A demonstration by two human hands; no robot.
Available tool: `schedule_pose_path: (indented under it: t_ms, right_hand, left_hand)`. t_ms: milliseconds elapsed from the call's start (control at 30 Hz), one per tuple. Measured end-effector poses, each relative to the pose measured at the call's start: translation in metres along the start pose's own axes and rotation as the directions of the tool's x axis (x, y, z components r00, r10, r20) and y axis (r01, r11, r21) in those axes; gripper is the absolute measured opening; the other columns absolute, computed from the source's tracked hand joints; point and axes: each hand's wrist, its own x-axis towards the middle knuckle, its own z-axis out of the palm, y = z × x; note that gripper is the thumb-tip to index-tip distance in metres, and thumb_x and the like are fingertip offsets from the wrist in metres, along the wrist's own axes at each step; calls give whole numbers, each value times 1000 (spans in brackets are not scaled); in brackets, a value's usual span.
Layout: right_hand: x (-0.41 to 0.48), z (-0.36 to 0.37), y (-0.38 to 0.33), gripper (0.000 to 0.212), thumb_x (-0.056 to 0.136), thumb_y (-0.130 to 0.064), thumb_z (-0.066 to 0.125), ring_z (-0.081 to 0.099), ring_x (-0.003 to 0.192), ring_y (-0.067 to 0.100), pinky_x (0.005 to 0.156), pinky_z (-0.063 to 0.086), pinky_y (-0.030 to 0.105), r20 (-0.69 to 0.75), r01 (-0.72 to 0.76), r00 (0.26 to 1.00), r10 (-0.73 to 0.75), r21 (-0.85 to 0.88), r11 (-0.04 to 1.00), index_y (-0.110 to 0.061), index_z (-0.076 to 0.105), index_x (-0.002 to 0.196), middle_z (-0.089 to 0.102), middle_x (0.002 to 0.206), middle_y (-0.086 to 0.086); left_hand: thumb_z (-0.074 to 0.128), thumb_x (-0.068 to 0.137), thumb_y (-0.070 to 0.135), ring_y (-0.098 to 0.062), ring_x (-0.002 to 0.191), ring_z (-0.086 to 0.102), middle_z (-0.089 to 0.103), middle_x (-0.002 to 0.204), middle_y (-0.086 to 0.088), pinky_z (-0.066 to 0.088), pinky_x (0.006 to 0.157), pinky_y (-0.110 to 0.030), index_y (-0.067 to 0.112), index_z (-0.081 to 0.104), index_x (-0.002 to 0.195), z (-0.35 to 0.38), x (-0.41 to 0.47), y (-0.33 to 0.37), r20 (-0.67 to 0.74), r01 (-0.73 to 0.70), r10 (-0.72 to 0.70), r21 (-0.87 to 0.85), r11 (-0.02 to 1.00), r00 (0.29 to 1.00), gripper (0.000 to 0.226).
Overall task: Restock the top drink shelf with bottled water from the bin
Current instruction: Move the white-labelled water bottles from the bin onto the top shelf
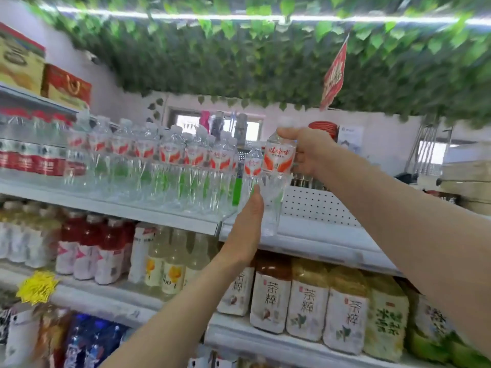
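My right hand [309,151] grips a clear water bottle [277,166] with a red-and-white label by its upper part, holding it upright over the right end of the top shelf [170,215]. My left hand [247,224] reaches up with straight fingers that touch the lower part of a smaller-looking water bottle [252,168] standing just left of the held one. A row of several like water bottles [170,158] fills the top shelf to the left. The bin is out of view.
Red-capped water bottles [29,155] stand at the far left of the top shelf. Tea and juice bottles [308,301] fill the shelves below. A white perforated panel [318,205] lies right of the row. Green leaf garland [239,54] hangs overhead.
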Motion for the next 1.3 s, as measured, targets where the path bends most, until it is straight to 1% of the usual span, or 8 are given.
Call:
schedule_pose_path:
  t_ms: [67,233,400,567,833,1033,1200,1300]
  right_hand:
    - [19,13,4,37,84,-24,82,76,78,29,68,63,44,-15,12,1000,-12,6,1000,-5,65,110,76,95,12]
    - [55,41,19,36,85,-24,82,75,70,25,51,59,35,-48,-24,999,24,13,1000,-6,63,110,75,92,12]
    - [78,58,27,36,84,-22,82,76,65,25,43,57,35,-70,-45,997,44,-5,999,-5,59,106,75,91,14]
    - [95,70,34,36,86,-26,81,77,74,28,58,62,39,-49,-60,997,57,-61,996,-6,60,108,76,91,13]
    - [110,78,46,46,86,-28,82,72,51,19,39,53,29,-64,-80,995,74,-100,992,-4,60,118,75,91,14]
    - [116,78,49,49,83,-35,84,75,65,22,44,56,29,-67,-79,995,70,-148,986,-7,60,116,77,89,12]
    - [117,74,50,46,83,-36,83,76,61,21,46,57,31,-47,-76,996,70,-152,985,-8,61,113,77,88,12]
    - [116,72,49,44,86,-36,81,77,71,23,48,58,32,-19,-89,996,87,-147,985,-9,63,115,78,92,12]
  left_hand:
    - [12,91,78,-4,148,13,12,162,23,10,116,-37,52,8,154,-12,20,-5,3,1,-1,21,1000,1000,68]
    - [6,89,80,5,134,15,15,160,24,9,112,-33,54,5,153,-36,55,-24,47,-1,-2,63,998,999,69]
    - [5,86,82,-5,149,9,5,163,22,6,115,-34,49,-2,154,-48,78,-40,51,2,-9,127,992,999,76]
    - [5,76,85,-8,151,5,2,165,17,4,119,-37,42,-4,157,-54,92,-46,46,31,-38,154,988,998,92]
    - [6,81,81,-8,152,5,1,165,17,4,122,-38,42,-8,156,-61,96,-60,72,40,-54,185,982,996,86]
    - [6,79,84,-6,151,6,3,164,20,4,117,-32,45,-8,155,-62,98,-64,65,35,-49,193,980,997,86]
    - [5,79,84,-6,151,8,6,163,21,5,116,-32,47,-7,155,-61,96,-64,55,24,-37,211,977,998,85]
    - [6,77,85,-6,150,10,8,163,21,6,115,-31,47,-6,155,-61,94,-64,47,18,-28,202,979,999,87]
